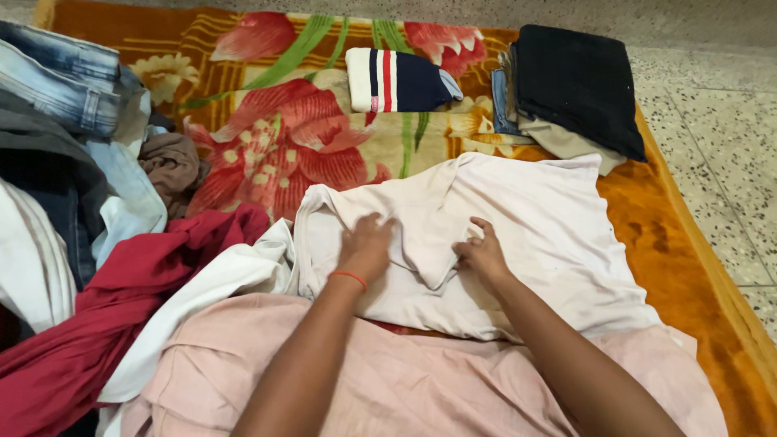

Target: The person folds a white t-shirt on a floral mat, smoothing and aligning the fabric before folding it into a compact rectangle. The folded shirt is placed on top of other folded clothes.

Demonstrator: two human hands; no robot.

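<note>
A plain cream cotton shirt [534,235] lies on an orange blanket with red flowers and green leaves [275,121]; upper centre, a folded navy garment with red and white stripes [396,81]; lower left, a crimson cloth [105,324].

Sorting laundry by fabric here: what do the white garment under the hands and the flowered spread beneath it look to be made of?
The white garment looks like thin, matte cotton-type knit: it creases softly under the left hand and right hand. The flowered spread looks like thick plush, probably synthetic: slight sheen, fuzzy surface. Neither is certain.
</note>
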